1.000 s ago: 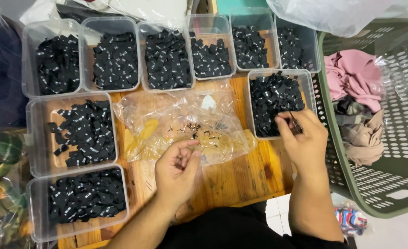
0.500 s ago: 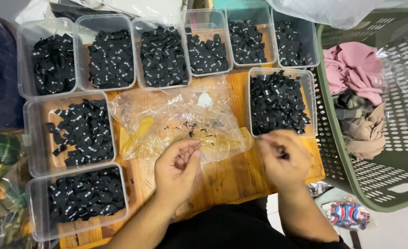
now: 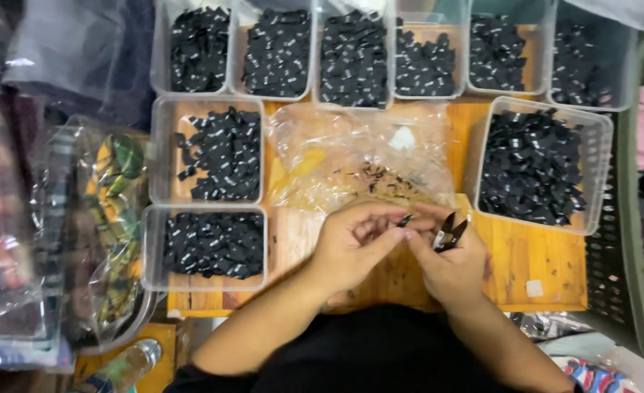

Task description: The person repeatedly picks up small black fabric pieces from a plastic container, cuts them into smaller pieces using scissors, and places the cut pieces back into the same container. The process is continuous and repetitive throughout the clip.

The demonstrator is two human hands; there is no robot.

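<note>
Head view shows, beside clear tubs (image 3: 207,247) of black tags on the wooden tabletop (image 3: 533,255), the left hand (image 3: 351,244) with fingers pinched on a small black tag (image 3: 403,220), touching the right hand (image 3: 449,262), fingers clamped around black thread snips (image 3: 448,234).

Both forearms bare, no sleeves behind the fingers of left hand (image 3: 347,251) or right hand (image 3: 449,266). No rings or watch visible. Black garment below the wrists, at the lap.
</note>
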